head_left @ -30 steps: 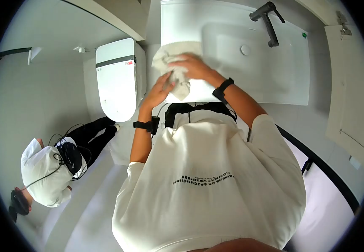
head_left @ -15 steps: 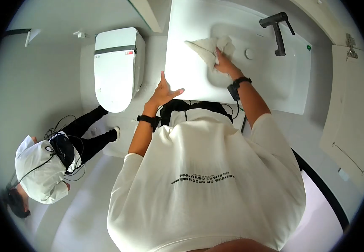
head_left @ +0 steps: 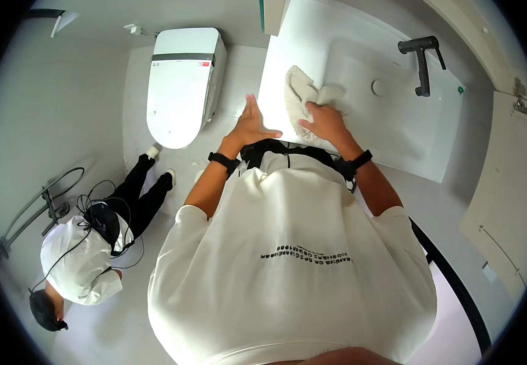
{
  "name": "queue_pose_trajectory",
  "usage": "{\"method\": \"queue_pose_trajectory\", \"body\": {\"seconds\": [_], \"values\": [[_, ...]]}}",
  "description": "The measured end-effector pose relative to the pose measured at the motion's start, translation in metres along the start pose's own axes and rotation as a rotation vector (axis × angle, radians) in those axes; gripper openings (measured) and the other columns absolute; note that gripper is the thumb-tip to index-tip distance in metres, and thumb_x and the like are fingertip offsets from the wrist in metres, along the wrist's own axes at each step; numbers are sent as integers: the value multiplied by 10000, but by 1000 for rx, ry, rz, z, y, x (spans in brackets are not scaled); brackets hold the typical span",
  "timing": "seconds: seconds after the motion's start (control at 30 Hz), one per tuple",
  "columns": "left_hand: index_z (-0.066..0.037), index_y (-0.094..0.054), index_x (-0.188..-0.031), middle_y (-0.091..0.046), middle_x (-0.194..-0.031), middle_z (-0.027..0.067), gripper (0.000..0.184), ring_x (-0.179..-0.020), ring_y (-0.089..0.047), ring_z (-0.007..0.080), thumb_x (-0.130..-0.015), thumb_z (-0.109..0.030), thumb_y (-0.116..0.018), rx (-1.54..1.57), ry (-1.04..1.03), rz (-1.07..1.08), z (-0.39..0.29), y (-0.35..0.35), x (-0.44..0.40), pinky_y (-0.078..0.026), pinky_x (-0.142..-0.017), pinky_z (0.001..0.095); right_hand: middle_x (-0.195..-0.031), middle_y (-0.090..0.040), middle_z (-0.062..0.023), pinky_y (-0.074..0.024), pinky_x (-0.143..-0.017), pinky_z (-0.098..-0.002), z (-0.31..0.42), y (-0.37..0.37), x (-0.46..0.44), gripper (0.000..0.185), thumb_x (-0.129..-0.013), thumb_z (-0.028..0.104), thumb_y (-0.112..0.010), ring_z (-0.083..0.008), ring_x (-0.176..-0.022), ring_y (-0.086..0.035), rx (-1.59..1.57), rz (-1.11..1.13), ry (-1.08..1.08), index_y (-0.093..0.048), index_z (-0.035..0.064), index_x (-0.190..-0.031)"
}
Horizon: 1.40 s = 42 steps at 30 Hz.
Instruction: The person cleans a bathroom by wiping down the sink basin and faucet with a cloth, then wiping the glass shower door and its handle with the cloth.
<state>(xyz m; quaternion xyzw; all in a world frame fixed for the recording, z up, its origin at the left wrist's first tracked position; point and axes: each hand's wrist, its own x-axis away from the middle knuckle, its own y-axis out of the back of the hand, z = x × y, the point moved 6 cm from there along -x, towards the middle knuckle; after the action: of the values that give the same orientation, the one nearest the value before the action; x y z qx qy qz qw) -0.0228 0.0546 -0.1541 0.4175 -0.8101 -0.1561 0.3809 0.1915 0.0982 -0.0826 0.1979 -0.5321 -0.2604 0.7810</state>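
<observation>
A crumpled off-white cloth [head_left: 300, 91] lies over the near-left rim of a white washbasin [head_left: 397, 131]. My right hand [head_left: 327, 125] is closed on the cloth's right part, thumb and fingers pressing it against the basin. The cloth's free end spreads up and left from the hand. At the basin's left front corner rests my left hand [head_left: 251, 126], its fingers stretched and thumb apart, holding nothing. Both wrists wear black bands.
A black faucet [head_left: 422, 61] and a round drain cap [head_left: 378, 88] are at the basin's far right. Left of the basin stands a white toilet [head_left: 181, 91]. Another person [head_left: 84, 258] with cables stands at the left, near a shower hose [head_left: 17, 225]. A cabinet door [head_left: 498, 194] hangs at right.
My right hand has drawn the cloth from inside the basin toward me and left onto the near rim. My left hand stays at the corner. The other person has shifted slightly.
</observation>
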Motion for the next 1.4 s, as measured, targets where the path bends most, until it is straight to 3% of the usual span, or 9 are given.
{"method": "queue_pose_trajectory", "body": {"seconds": [0.1, 0.2, 0.3, 0.43, 0.57, 0.6, 0.83, 1.0, 1.4], "values": [[85, 73, -1523, -19, -1582, 363, 1397, -1494, -89, 452, -668, -509, -859, -30, -156, -225, -22, 26, 20, -176, -1207, 497, -1179, -649, -187, -483, -915, -501, 23, -12, -7, 412, -815, 391, -721, -338, -1104, -611, 183, -96, 89, -657, 91, -1090], [50, 19, -1543, -21, -1597, 330, 1369, -1497, -75, 454, -633, -407, -896, -55, -358, -136, -46, 37, 36, -177, -1205, 509, -1143, -649, -144, -428, -921, -614, 59, -26, -13, 357, -780, 359, -737, -359, -1158, -560, 295, -234, 251, -687, 192, -1092], [38, -15, -1548, -55, -1606, 305, 1377, -1497, -88, 451, -585, -337, -925, 3, -243, -47, -45, 22, 34, -181, -1203, 518, -1153, -610, -111, -427, -909, -576, 84, -46, -31, 485, -718, 407, -734, -327, -1159, -524, 161, -200, 413, -677, 134, -1115], [54, -16, -1542, -125, -1566, 365, 1351, -1483, -89, 486, -602, -295, -922, 52, -433, -149, -26, 32, 5, -221, -1199, 484, -1172, -593, -98, -421, -907, -554, 78, -39, -62, 520, -714, 426, -730, -335, -1173, -504, 103, -242, 496, -660, 121, -1130], [59, 2, -1540, -183, -1521, 407, 1423, -1464, -165, 497, -550, -314, -949, 136, -287, -92, -2, 31, -32, -260, -1189, 412, -1142, -623, -122, -436, -955, -489, 80, -9, -80, 542, -723, 431, -757, -344, -1133, -556, -22, -310, 554, -643, 120, -1152], [27, -6, -1548, -209, -1551, 329, 1414, -1466, -225, 414, -567, -323, -962, 220, -253, -81, 3, 33, -37, -231, -1199, 406, -1148, -628, -129, -438, -968, -469, 81, -5, -83, 545, -728, 431, -759, -345, -1126, -566, -55, -308, 570, -641, 116, -1157], [5, -263, -1485, -462, -1428, 154, 960, -1327, -440, 254, -747, -199, -843, 556, -59, 78, 31, 18, -1, -348, -1128, 367, -1238, -625, -187, -484, -972, -399, 89, -9, -70, 668, -793, 387, -781, -330, -1145, -605, -319, -231, 616, -537, 33, -1304], [-25, -424, -1415, -593, -1324, 146, 758, -1230, -562, 247, -793, -226, -809, 600, 25, -95, 71, -7, 39, -421, -1067, 349, -1320, -584, -194, -456, -1029, -381, 104, -37, -33, 780, -798, 420, -790, -309, -1209, -577, -352, -36, 684, -481, 26, -1396], [-19, -517, -1295, -663, -1166, 161, 608, -1099, -642, 259, -760, -89, -796, 460, 139, -416, 78, -4, 71, -502, -945, 354, -1262, -556, -235, -450, -990, -451, 71, -70, 16, 785, -835, 496, -722, -392, -1181, -551, -78, -125, 644, -477, 11, -1403]]}}
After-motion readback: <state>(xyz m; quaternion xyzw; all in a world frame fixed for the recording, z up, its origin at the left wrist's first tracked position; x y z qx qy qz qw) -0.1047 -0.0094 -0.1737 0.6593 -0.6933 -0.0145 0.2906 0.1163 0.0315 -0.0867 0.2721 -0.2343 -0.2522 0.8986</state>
